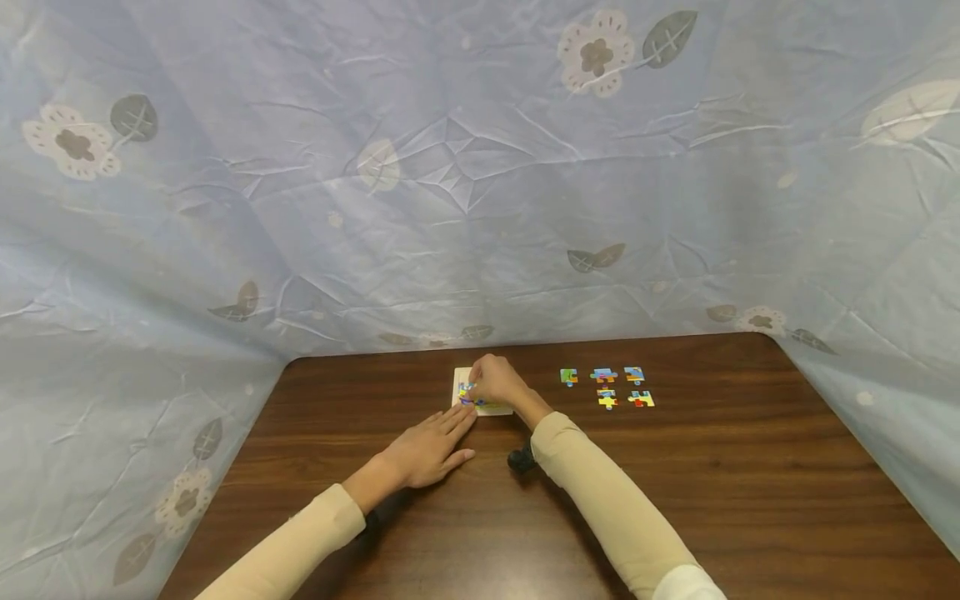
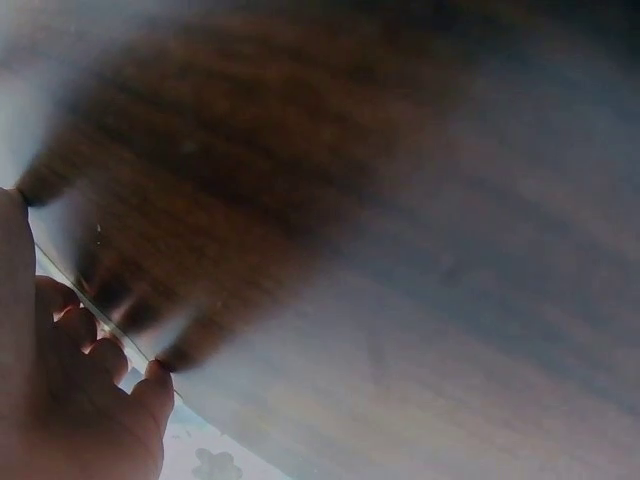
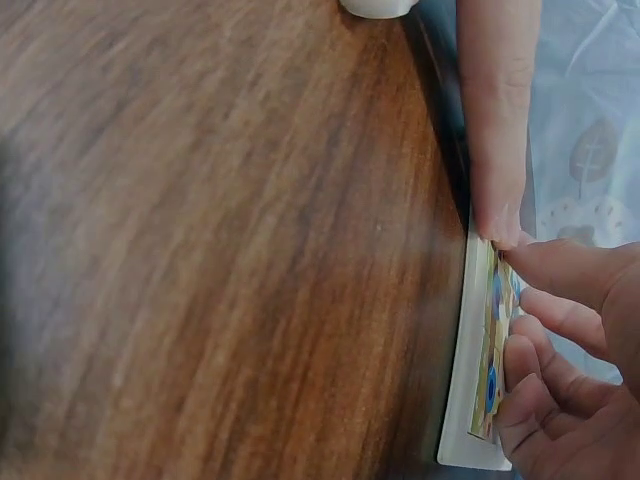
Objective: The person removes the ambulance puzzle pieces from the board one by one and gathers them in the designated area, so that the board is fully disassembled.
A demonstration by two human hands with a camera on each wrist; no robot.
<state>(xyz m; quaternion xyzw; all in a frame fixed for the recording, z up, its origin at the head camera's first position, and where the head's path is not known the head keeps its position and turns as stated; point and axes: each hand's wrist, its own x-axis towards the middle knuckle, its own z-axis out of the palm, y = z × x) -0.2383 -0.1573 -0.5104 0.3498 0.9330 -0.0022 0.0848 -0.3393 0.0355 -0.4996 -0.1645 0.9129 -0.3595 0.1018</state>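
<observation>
A white puzzle tray (image 1: 459,375) with colourful jigsaw pieces in it lies near the far table edge. My right hand (image 1: 497,382) is over the tray, its thumb and fingertips bent down to pinch a puzzle piece (image 1: 465,390) at the left part. Those fingers largely hide the piece. My left hand (image 1: 423,447) lies flat with fingers stretched out, its fingertips at the tray's near left corner. In the right wrist view the tray (image 3: 455,420) appears edge-on, with the right thumb (image 3: 560,268) close by the left hand's fingertip (image 3: 497,215).
Several loose puzzle pieces (image 1: 603,375) lie in two rows to the right of the tray on the dark wooden table (image 1: 712,467). A floral fabric curtain (image 1: 465,208) hangs behind the table and along both sides. A black wrist device (image 1: 522,458) sits under the right sleeve.
</observation>
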